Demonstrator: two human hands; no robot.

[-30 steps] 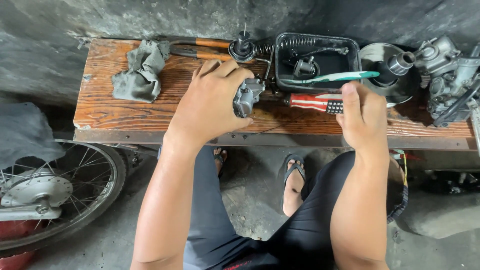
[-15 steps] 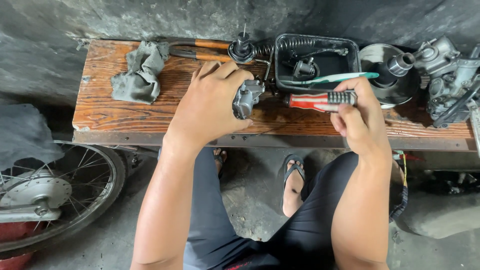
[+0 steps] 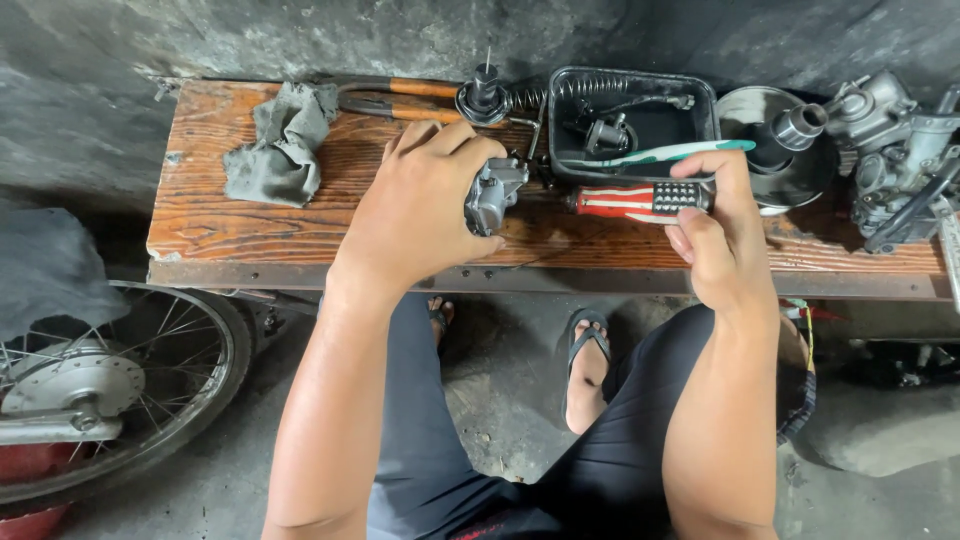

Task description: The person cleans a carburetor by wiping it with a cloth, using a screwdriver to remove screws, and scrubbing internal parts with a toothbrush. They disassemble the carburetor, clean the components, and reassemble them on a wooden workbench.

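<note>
Grey cast-metal carburetor body [image 3: 492, 193] is gripped in the left hand [image 3: 420, 210], fingers clenched around its far and left sides, held just above the worn reddish wooden tabletop [image 3: 300, 225] near the middle. It looks dense and rigid, heavy for its size, probably a bit oily and slick, so a full wrap round the chunky body seems safer than being pinched by the thin fittings. A red-and-white striped screwdriver handle with black knurled end [image 3: 640, 199] is grasped by the right hand [image 3: 725, 240], tip pointed left at the casting. Stiff and light, that one; the knurled end is the obvious grip. A black rectangular plastic tray [image 3: 700, 100] sits just beyond, and a crumpled grey rag [image 3: 280, 145] lies far left.
</note>
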